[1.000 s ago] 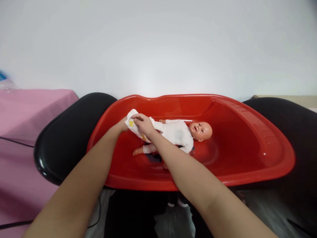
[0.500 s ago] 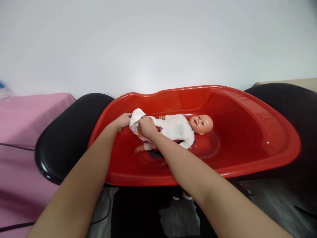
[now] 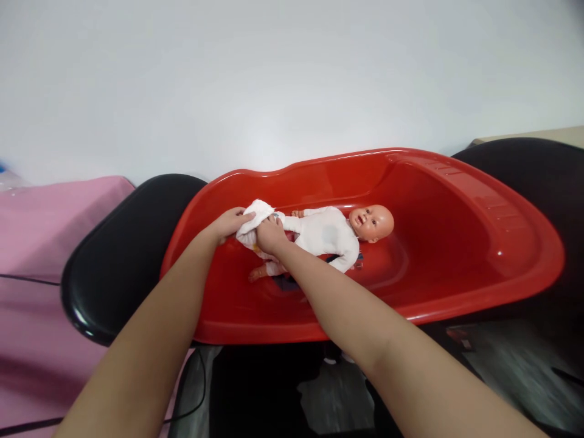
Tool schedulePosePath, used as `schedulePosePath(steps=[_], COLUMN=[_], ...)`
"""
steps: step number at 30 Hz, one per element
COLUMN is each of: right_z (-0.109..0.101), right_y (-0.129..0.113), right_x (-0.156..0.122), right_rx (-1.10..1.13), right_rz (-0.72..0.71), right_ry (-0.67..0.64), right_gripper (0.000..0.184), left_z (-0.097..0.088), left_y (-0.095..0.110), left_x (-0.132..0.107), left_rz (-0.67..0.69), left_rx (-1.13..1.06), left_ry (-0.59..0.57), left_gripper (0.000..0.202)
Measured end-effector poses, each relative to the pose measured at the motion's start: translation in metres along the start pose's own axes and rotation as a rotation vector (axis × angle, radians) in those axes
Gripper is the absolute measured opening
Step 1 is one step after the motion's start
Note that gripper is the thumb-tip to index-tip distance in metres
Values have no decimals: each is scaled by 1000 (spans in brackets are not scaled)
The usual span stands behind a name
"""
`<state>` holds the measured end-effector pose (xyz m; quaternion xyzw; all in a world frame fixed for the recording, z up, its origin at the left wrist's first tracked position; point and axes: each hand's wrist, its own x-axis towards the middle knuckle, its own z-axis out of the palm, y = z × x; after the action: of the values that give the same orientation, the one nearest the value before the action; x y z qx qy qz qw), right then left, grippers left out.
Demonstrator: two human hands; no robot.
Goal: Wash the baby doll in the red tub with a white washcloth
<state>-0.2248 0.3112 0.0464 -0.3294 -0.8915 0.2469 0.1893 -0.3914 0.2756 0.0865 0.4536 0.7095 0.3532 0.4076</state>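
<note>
A baby doll [image 3: 322,234] in white clothing lies on its back inside a red baby bathtub [image 3: 255,313], its head to the right. Around its lower end is a soft white diaper [image 3: 256,213] with a bit of yellow print. My left hand [image 3: 229,224] pinches the diaper's left edge, thumb and fingers closed on it. On the other side, my right hand [image 3: 271,235] has its fingers curled into the diaper near the doll's legs; its fingertips are partly hidden. One bare foot [image 3: 259,274] of the doll sticks out below the diaper.
The tub rests between a black rounded surface [image 3: 123,261] on the left and another dark one [image 3: 529,176] on the right. Pink cloth [image 3: 59,225] covers something at far left. A white wall [image 3: 274,79] stands behind. Dark cables [image 3: 196,395] hang below.
The diaper's top edge has been drawn out flatter and to the right, and my left fingers now lie over its edge. The view has tilted slightly.
</note>
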Motion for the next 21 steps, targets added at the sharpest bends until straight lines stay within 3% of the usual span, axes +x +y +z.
schedulePosePath(steps=[3, 6, 11, 14, 17, 21], right_z=[-2, -7, -9, -3, 0, -2], right_y=[5, 10, 21, 30, 39, 43], right_x=[0, 1, 4, 6, 5, 5], right_rx=[-110, -147, -127, -179, -178, -192], right_rz=[34, 128, 270, 231, 132, 102], right_ry=[-1, 84, 121, 162, 95, 124], right_gripper=[51, 36, 34, 37, 41, 28], left_z=[2, 5, 7, 8, 11, 14], left_y=[-8, -12, -20, -23, -24, -23], left_x=[7, 12, 19, 23, 24, 23], left_rz=[51, 82, 100, 88, 117, 165], left_rx=[111, 145, 55, 30, 37, 132], left_ry=[87, 167, 251, 286, 339, 383], left_gripper=[57, 50, 50, 50, 48, 47])
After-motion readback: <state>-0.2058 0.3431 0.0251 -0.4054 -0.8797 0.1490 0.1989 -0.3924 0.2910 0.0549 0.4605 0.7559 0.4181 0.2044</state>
